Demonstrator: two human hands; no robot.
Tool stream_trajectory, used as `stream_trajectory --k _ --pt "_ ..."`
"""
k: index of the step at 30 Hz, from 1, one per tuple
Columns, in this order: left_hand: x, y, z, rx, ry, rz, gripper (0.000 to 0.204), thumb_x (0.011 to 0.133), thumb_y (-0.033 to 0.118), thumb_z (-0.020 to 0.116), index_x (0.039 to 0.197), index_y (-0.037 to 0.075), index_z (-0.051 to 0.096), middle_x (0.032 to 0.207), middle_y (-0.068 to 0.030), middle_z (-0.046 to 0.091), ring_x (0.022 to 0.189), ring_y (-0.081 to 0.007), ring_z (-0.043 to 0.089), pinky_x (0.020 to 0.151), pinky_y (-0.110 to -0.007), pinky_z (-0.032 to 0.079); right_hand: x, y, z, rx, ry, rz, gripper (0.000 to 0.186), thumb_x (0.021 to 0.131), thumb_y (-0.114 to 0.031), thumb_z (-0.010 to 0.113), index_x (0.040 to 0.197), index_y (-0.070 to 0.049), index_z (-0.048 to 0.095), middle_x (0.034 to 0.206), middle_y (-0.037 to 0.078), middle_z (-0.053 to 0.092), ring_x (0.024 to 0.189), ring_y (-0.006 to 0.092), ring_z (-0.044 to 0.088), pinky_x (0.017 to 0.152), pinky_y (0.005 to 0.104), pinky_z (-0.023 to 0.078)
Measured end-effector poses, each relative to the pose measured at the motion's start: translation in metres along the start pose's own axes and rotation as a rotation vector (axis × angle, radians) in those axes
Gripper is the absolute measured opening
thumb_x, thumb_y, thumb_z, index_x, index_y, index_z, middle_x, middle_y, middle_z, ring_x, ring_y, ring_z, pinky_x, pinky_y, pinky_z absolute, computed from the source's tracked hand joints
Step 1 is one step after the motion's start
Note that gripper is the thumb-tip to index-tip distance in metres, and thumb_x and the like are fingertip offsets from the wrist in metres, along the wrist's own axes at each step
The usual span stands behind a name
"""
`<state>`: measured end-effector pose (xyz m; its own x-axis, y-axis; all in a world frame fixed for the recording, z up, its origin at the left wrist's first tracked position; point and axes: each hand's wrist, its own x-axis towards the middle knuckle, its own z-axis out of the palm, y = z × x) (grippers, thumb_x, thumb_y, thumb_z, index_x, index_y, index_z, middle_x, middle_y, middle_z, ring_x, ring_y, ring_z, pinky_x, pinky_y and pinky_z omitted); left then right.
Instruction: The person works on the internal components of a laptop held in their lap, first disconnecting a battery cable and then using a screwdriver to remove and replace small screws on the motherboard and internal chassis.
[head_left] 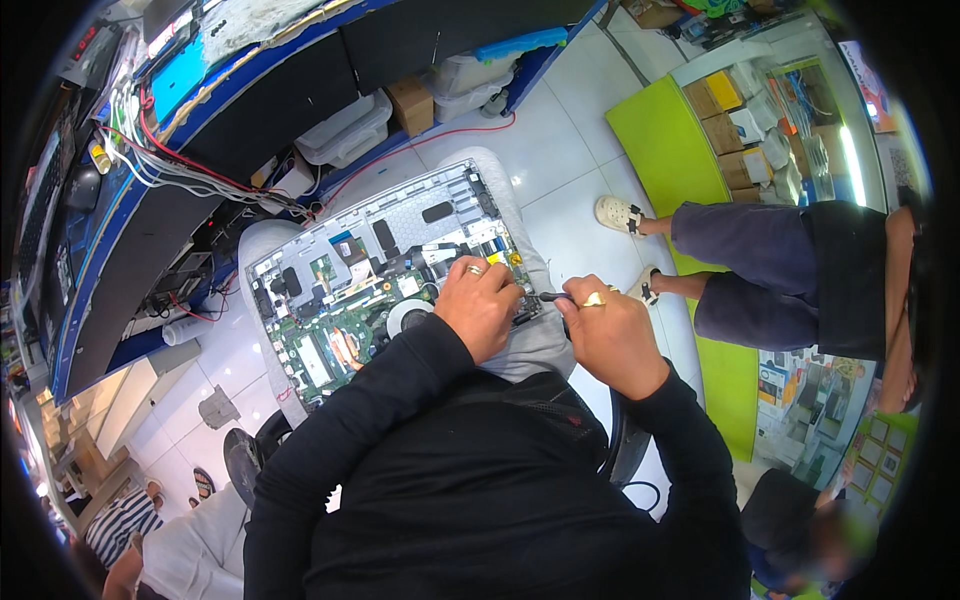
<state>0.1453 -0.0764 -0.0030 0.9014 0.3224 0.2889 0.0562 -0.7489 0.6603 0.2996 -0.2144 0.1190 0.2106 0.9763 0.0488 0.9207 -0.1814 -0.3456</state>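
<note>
An opened laptop chassis (350,235) lies across my lap, with its green circuit board (290,350), a round cooling fan (408,316) and copper heat pipes (345,347) exposed. My left hand (482,312) rests on its right part, fingers bent and drawn together; whatever is under the fingertips is hidden. Closed in my right hand (612,335) is a small dark screwdriver (552,296), held nearly level. Its tip points left, at the laptop's right edge beside my left fingertips. I cannot tell whether it touches a screw.
A blue-edged workbench (190,110) with bundled cables (160,165) curves along the left. Plastic boxes (350,130) and a carton (410,105) sit below it. A person's legs (740,250) stand at the right before a green-framed glass case (650,140). Others sit behind me.
</note>
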Motion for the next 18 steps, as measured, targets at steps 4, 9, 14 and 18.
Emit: stream_trajectory --k 4,9,14,18 --pt "0.000 0.000 -0.001 0.013 -0.012 -0.006 0.018 0.085 0.007 0.076 0.103 0.008 0.079 0.102 -0.0070 0.068 0.099 -0.0294 0.063 0.101 -0.046 0.044 0.009 -0.012 -0.021 -0.286 -0.306 0.088 0.013 0.107 -0.015 0.064 0.099 -0.005 0.065 0.087 0.011 0.064 0.072 0.0292 0.071 0.065 0.0420 0.057" --pt "0.001 -0.002 0.001 -0.011 -0.007 0.000 0.019 0.085 0.006 0.076 0.103 0.008 0.079 0.103 -0.0072 0.068 0.099 -0.0297 0.063 0.101 -0.046 0.044 0.035 0.003 -0.027 -0.216 -0.285 -0.393 0.008 0.097 -0.012 0.068 0.097 -0.004 0.065 0.091 0.013 0.062 0.072 0.0301 0.071 0.063 0.0401 0.059" --pt "0.001 -0.002 0.002 -0.021 -0.018 -0.016 0.020 0.084 0.007 0.076 0.104 0.008 0.079 0.103 -0.0075 0.068 0.099 -0.0298 0.064 0.102 -0.047 0.043 0.032 -0.001 -0.025 -0.299 -0.413 -0.137 0.010 0.095 -0.009 0.067 0.102 -0.002 0.064 0.097 0.016 0.058 0.075 0.0304 0.073 0.063 0.0409 0.059" --pt "0.004 -0.001 0.001 -0.009 -0.022 -0.026 0.021 0.084 0.007 0.075 0.105 0.009 0.080 0.101 -0.0078 0.068 0.101 -0.0297 0.065 0.101 -0.047 0.043 0.033 -0.004 -0.023 -0.101 -0.315 -0.283 0.012 0.100 -0.014 0.065 0.101 -0.001 0.066 0.096 0.016 0.060 0.071 0.0304 0.073 0.060 0.0425 0.059"
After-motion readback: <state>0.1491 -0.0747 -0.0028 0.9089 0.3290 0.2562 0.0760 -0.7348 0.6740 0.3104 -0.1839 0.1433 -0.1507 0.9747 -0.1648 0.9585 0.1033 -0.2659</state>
